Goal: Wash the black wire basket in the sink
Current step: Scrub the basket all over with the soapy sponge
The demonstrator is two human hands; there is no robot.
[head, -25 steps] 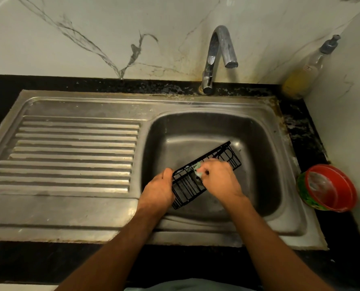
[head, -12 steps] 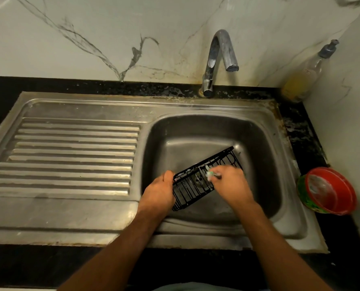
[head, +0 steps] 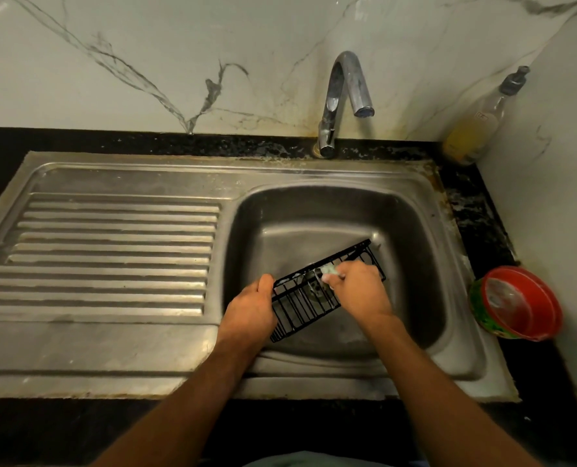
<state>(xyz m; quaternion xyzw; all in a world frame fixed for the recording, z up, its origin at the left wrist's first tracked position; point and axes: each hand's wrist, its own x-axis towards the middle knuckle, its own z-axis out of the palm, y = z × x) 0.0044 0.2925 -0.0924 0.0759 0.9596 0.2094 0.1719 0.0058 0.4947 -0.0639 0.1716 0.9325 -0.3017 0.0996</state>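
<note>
Head view: a steel sink (head: 462, 352) is set into a dark counter (head: 475, 203), its ribbed drainboard (head: 111, 251) on the left and its bowl on the right. The black wire basket (head: 300, 305) is inside the bowl, toward the bowl's near-left part, tilted so that its long side runs from near-left up to far-right; its far end points toward the bowl's far-right corner. Whether its lower end touches the bowl floor cannot be told.

The left hand (head: 250, 311) grips the basket's near-left end, thumb over the top wire and fingers curled round the end. The right hand (head: 361, 291) is over the basket's middle, fingers closed round a small pale green scrubber (head: 330, 270) that is pressed against the upper wires. Only a bit of the scrubber shows past the knuckles. Both forearms come in from the near edge of the counter.

A chrome tap (head: 344, 99) stands at the sink's far edge, its spout bent over the bowl; no water shows at its mouth. At the counter's far-right corner stands a clear pump bottle (head: 475, 126) with yellowish liquid in its lower part, against the marble wall (head: 145, 62). On the counter's right edge, just beside the sink rim, lies a green tub with a red rim (head: 516, 305), tipped so its opening faces the camera.
</note>
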